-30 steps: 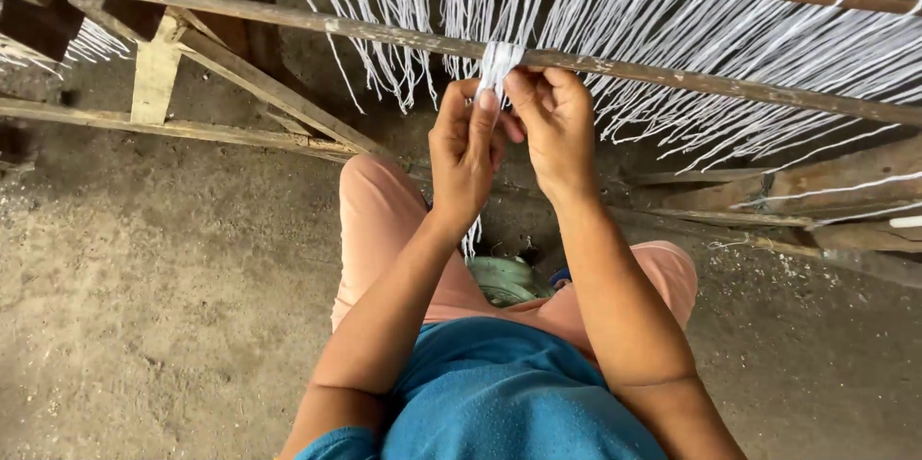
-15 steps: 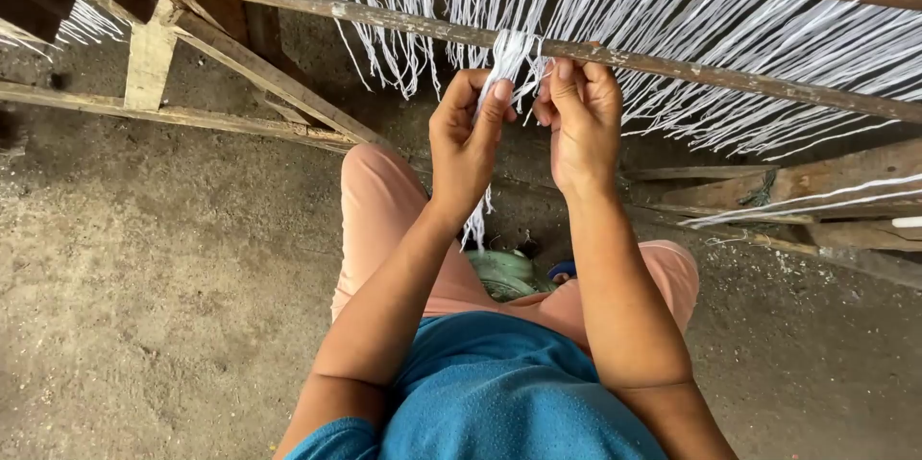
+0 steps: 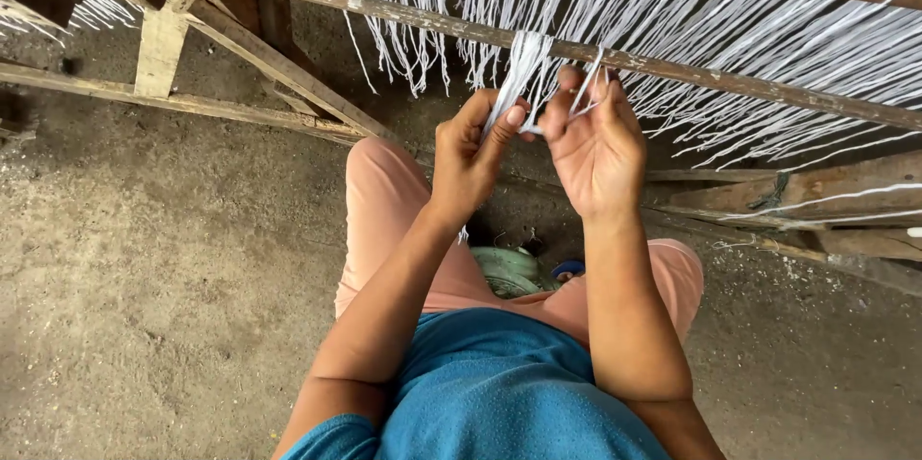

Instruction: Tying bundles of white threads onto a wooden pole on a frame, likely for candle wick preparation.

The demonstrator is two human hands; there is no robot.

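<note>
i see left hand (image 3: 471, 157) pinching white thread bundle (image 3: 519, 71) at wooden bar (image 3: 672, 66); right hand (image 3: 595, 148) fingers curled on strands. mid-tying, i judge; next needs steady tension.

We see a rough concrete floor (image 3: 144, 287), a diagonal wooden brace (image 3: 279, 66) and a pale green object (image 3: 507, 268) between the knees.

No packages, no labels, no signs, no screens (nothing printed shows anywhere)
</note>
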